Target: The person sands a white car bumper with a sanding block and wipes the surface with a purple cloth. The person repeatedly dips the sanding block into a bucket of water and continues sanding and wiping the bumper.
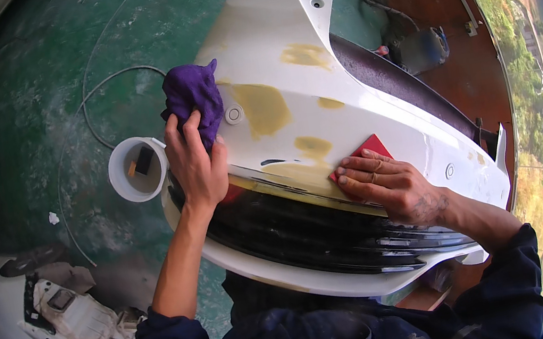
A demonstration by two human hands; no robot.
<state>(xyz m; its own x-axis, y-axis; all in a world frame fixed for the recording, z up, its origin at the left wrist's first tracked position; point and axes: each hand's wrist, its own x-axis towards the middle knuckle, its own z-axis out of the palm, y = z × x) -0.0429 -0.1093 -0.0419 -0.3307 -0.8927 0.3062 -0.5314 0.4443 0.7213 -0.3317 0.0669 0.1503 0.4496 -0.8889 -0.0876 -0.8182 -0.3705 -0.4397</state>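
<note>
**Red pad under the right hand, purple cloth under the left, both on the white bumper**

While the white bumper (362,121) is lying across the person's front with its long axis running from the upper left down to the lower right, the right hand (393,186) is pressing flat on a red sanding pad (370,150) just above the bumper's black grille (309,230). The right fingers (363,168) are lying extended and close together on top of the pad, holding it down rather than curling round it; only the pad's far corner is showing beyond the fingertips. The pad is sitting on the edge of a tan filler patch (310,146), which lies up and to the left of the fingertips, along the bumper's long axis, so the right hand is the nearer one to it.

The left hand (197,163) is reaching in from below, its forearm rising nearly straight up, and its fingers are closing over a bunched purple cloth (194,97) at the bumper's left edge. A larger filler patch (262,108) is lying just to the right of the cloth. Something reddish seems to be showing under the left palm, though it is too hidden to tell what.

To the left of the bumper, a white bucket (120,181) is standing on the green floor (43,98), near the left wrist.
</note>
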